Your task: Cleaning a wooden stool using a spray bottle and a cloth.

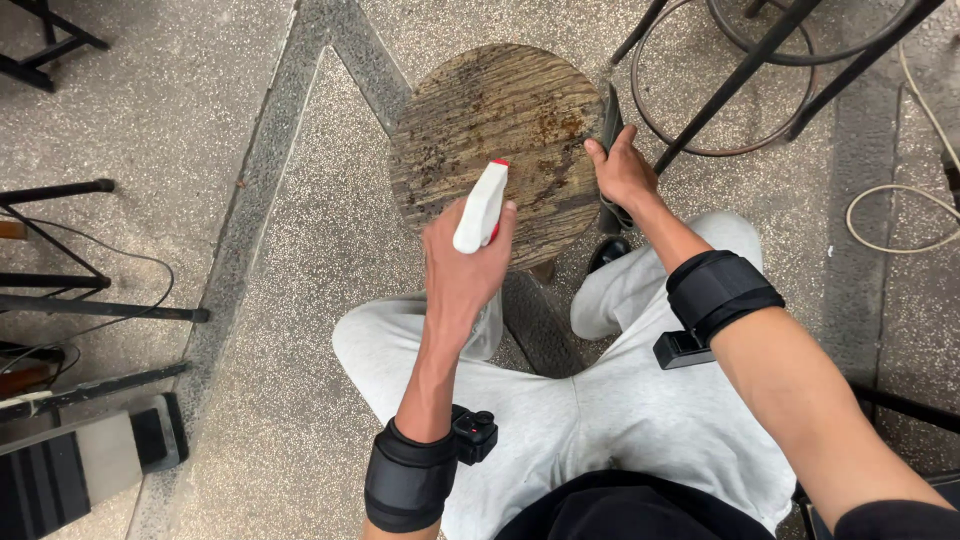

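The left hand (462,270) is closed around a white spray bottle (481,207) with a red nozzle tip, its fingers wrapped at the trigger and the nozzle aimed down and away at the round wooden stool seat (470,120); the bottle hangs just above the near edge of that seat, not touching it as far as the view shows; the right hand (622,172) is clamped on the seat's right rim, thumb on top and fingers curled under the edge, apparently steadying it, with what looks like a dark cloth (610,120) pressed against the rim beside it, though the cloth is too narrow in view to be sure of. Both forearms carry black wrist bands (716,290), each with a small dark device attached. The seat is still heavily marked; brown, rust-like stains run across its middle and toward its right side, and no wet sheen or wiped patch can be made out, so by my reading the spraying is at most just starting and the wiping of the surface is all left to do. Beyond the seat, the person's knees in light grey trousers (600,410) sit on its near side over a speckled floor (290,330); black metal frames (730,75) stand off its far right.
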